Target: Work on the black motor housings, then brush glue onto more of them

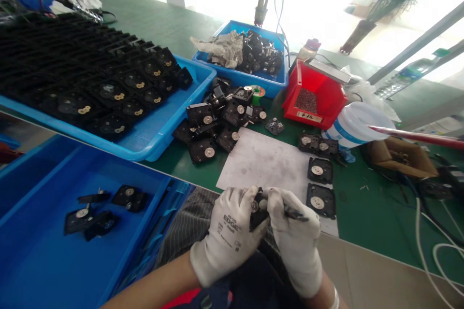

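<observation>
My left hand (pixel 226 234), in a white printed work glove, holds a small black casing part (pixel 258 212) with a round silver hub. My right hand (pixel 295 239), also gloved in white, presses against that part from the other side. Its fingers pinch a small dark tool (pixel 296 214), whose exact kind I cannot tell. Both hands sit over my lap, just in front of a white paper sheet (pixel 264 166). Two similar black casings (pixel 320 170) (pixel 321 200) lie at the sheet's right edge.
A heap of black casings (pixel 217 118) lies beyond the sheet on a green bench mat (pixel 369 222). Blue trays (pixel 145 137) (pixel 232 77) stand behind it, and a blue bin (pixel 43 260) sits to my left. A red bin (pixel 300 82), white tub (pixel 353 125) and cardboard box (pixel 402 159) stand right.
</observation>
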`<state>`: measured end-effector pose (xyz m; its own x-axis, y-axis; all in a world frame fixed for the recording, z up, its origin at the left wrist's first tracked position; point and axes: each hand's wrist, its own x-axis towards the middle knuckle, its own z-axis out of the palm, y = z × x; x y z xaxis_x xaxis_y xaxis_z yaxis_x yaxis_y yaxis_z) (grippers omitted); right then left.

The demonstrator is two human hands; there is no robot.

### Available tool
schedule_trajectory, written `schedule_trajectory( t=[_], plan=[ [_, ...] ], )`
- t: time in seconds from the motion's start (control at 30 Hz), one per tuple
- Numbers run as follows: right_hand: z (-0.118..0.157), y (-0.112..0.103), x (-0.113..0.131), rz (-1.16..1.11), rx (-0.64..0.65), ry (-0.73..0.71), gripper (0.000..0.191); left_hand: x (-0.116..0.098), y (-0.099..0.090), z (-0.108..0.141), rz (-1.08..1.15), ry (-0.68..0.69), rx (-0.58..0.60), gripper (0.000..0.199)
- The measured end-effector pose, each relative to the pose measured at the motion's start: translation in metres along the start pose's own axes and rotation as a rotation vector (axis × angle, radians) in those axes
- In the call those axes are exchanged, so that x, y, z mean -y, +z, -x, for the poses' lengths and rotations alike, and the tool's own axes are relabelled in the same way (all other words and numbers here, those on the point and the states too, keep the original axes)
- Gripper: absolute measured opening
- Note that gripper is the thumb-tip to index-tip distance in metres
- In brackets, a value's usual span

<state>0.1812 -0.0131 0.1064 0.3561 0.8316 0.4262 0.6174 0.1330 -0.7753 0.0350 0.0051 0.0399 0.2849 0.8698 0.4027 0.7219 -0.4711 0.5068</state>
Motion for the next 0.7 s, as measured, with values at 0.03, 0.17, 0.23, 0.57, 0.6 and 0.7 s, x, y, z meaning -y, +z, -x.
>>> schedule_trajectory(
  t=[0.03,0.17,0.23,0.57,0.6,0.7],
  plan=[
    [0.000,-0.001,0.003,0.000,-0.002,-0.002,0.035,0.000,0.000,0.000,0.002,0.001,-0.001,0.057],
    [0.002,-0.001,0.010,0.008,-0.076,-0.008,0.025,-0.001,-0.001,0.001,0.018,-0.005,0.025,0.056],
    [0.003,0.006,0.006,0.004,-0.045,-0.036,0.023,0.000,0.000,0.002,0.017,-0.008,0.028,0.056],
    [-0.007,0.020,-0.016,0.000,0.092,-0.031,0.038,0.000,0.000,0.002,0.003,0.003,0.026,0.058],
    [-0.008,0.018,-0.013,-0.002,0.070,-0.016,0.039,0.000,0.000,0.002,0.005,0.002,0.021,0.057],
    [-0.010,0.011,-0.004,-0.012,0.039,-0.002,0.041,-0.001,0.001,0.002,-0.003,-0.011,0.003,0.053]
  ],
)
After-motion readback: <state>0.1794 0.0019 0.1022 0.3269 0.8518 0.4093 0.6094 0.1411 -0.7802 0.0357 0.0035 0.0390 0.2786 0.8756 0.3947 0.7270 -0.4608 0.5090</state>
